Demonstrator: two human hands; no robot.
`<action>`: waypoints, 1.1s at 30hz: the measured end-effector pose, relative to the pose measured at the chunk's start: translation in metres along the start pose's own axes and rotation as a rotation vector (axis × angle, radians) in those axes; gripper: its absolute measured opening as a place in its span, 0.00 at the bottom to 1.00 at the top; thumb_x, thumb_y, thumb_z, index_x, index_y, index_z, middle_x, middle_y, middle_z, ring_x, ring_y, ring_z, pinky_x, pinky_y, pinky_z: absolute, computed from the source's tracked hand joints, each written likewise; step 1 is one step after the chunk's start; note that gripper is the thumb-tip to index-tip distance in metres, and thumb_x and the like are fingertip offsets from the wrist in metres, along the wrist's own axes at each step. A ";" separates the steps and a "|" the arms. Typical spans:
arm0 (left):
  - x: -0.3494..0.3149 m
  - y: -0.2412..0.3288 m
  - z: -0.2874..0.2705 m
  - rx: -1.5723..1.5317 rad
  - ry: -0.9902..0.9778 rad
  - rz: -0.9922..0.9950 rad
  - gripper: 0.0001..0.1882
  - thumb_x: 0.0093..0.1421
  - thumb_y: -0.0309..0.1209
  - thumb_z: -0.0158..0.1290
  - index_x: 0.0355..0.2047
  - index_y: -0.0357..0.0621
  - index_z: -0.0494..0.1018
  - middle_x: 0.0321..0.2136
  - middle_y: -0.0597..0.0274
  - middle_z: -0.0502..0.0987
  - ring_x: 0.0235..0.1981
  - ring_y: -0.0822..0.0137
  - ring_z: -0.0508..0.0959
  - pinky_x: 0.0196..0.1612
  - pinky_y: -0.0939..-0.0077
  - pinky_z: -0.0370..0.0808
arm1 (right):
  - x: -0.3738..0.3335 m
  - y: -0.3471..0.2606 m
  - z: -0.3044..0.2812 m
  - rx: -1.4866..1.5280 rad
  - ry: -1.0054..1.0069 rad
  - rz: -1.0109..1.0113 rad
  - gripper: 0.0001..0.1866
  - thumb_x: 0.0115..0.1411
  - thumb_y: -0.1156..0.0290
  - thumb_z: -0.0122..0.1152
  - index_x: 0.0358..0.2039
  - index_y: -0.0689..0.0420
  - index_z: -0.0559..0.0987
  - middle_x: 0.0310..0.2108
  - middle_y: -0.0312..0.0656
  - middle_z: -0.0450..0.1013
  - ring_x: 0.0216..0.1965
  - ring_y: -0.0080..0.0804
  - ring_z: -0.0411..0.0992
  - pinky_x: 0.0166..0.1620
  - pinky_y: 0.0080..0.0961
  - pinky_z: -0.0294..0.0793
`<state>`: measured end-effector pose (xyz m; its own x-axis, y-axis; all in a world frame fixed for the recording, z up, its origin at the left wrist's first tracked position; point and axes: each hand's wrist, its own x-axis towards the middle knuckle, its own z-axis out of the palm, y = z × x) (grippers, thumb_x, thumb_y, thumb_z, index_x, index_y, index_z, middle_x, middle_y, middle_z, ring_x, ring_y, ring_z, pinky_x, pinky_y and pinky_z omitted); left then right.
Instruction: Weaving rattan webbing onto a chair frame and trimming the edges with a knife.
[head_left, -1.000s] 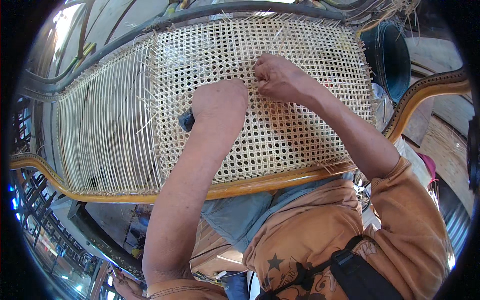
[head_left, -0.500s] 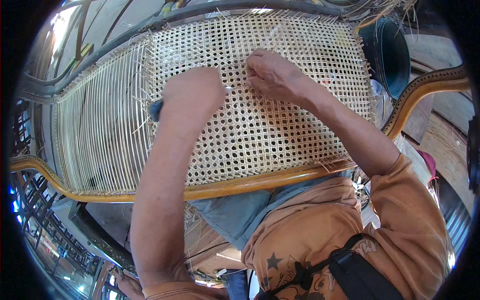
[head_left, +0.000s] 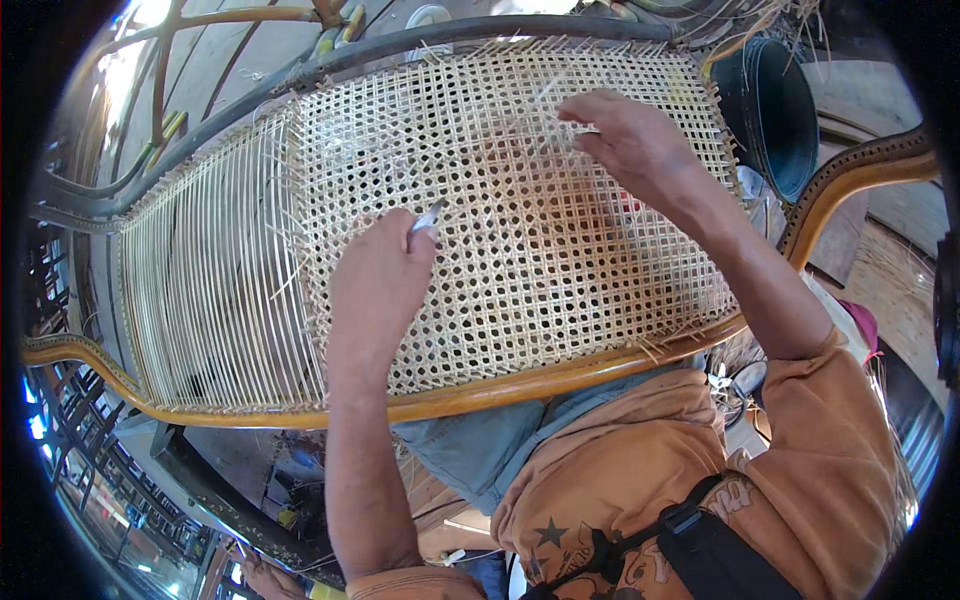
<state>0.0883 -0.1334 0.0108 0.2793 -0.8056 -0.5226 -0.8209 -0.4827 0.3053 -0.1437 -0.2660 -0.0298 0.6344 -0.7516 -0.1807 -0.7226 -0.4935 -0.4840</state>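
Observation:
A woven cane panel [head_left: 520,270] stretches across a wooden frame in front of me, its mesh of small holes tightly plaited. My left hand [head_left: 380,280] is closed round a small tool with a pointed metal blade [head_left: 430,214], perhaps a knife; its handle is hidden in the fist. The blade points up and away over the mesh. Above the upper right of the panel, my right hand [head_left: 640,145] has its fingers stretched and apart, with nothing visible in them. Left of the mesh, the panel has only parallel cane strands [head_left: 215,270], with gaps between them.
A varnished wooden rail [head_left: 560,380] runs along the near side, above my lap. The curved frame arm [head_left: 850,180] rises at the right, beside a dark green bin [head_left: 768,120]. A dark rail [head_left: 480,30] borders the far side. Another person's hand [head_left: 265,575] shows at lower left.
My left hand has drawn nearer to me, and the tool's blade now shows beyond its thumb. My right hand has moved right, and its curled fingers have spread.

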 end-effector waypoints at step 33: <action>0.040 0.008 0.024 -1.208 -0.440 -0.089 0.09 0.52 0.31 0.53 0.20 0.39 0.70 0.26 0.57 0.74 0.12 0.79 0.65 0.15 0.85 0.63 | 0.058 0.014 -0.024 0.809 -0.780 -0.023 0.08 0.54 0.70 0.54 0.22 0.59 0.74 0.11 0.27 0.57 0.12 0.16 0.54 0.17 0.19 0.55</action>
<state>0.0806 -0.1610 -0.0265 -0.0672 -0.6855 -0.7250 0.2260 -0.7182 0.6581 -0.1231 -0.3270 -0.0267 0.8488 -0.1268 -0.5134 -0.4973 0.1386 -0.8564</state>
